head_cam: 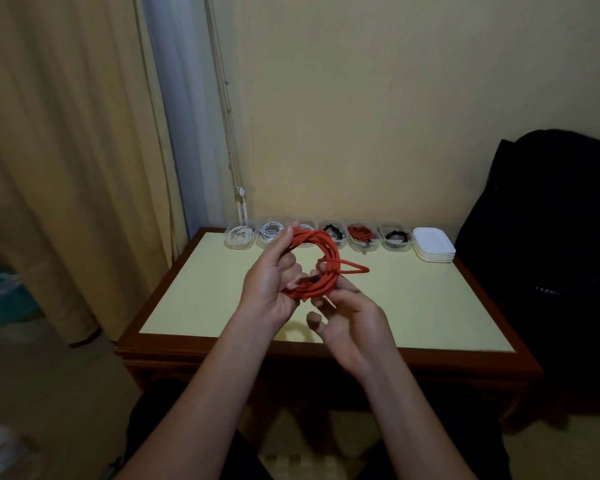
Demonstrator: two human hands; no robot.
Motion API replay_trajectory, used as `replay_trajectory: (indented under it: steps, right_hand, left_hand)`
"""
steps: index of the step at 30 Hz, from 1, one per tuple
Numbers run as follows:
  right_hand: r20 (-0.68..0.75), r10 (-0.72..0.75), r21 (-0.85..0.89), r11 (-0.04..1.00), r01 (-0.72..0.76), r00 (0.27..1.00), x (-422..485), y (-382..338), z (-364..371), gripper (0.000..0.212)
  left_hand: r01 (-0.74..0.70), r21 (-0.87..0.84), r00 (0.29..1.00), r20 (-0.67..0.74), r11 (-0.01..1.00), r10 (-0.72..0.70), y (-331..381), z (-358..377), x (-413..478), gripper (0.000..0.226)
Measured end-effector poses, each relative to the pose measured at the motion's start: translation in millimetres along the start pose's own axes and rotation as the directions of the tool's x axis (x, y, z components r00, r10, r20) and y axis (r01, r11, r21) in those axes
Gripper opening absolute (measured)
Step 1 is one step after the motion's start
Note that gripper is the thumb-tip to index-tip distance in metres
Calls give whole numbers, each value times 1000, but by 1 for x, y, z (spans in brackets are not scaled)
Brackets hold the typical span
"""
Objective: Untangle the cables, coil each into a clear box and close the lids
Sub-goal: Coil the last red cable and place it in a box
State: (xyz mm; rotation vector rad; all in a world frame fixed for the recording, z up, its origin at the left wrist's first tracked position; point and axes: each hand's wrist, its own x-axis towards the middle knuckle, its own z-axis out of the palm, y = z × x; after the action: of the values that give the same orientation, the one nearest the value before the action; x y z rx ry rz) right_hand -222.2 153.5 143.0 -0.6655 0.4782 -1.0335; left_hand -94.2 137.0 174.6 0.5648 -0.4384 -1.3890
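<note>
The boxes (361, 248) in the upper middle of the frame already hold coiled cables. Their lids (433, 249) are stacked at the right, none closed yet. The red cable (326, 258) is almost coiled, in the air above the surface (205, 289). The left hand (271, 282) has its grip around the coil's side. The right hand (347, 317), palm up, pinches its lower part.

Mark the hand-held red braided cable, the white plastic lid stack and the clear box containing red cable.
Red braided cable (334, 258): head view, right arc.
White lid stack (433, 241): head view, top lid.
Clear box with red cable (363, 249): head view, front wall.
</note>
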Motion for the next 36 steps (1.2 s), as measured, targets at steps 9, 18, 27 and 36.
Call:
replay_trajectory:
  steps: [9, 18, 27, 36]
  right_hand:
    - [-101, 23, -134, 990, -37, 995, 5, 2, 8, 17]
    - [-45, 172, -538, 826, -169, 984, 17, -23, -20, 4]
    - [14, -135, -852, 518, 83, 991, 11, -32, -36, 14]
    - [88, -371, -976, 154, 155, 924, -1, -63, -77, 20]
  left_hand:
    - [-190, 433, 977, -1, 881, 212, -17, -7, -2, 23]
    - [37, 585, 992, 80, 810, -103, 1, -19, 1, 29]
    - [-150, 462, 979, -54, 874, 197, 3, -25, 11, 25]
    - [-97, 154, 973, -195, 983, 127, 21, -25, 29, 15]
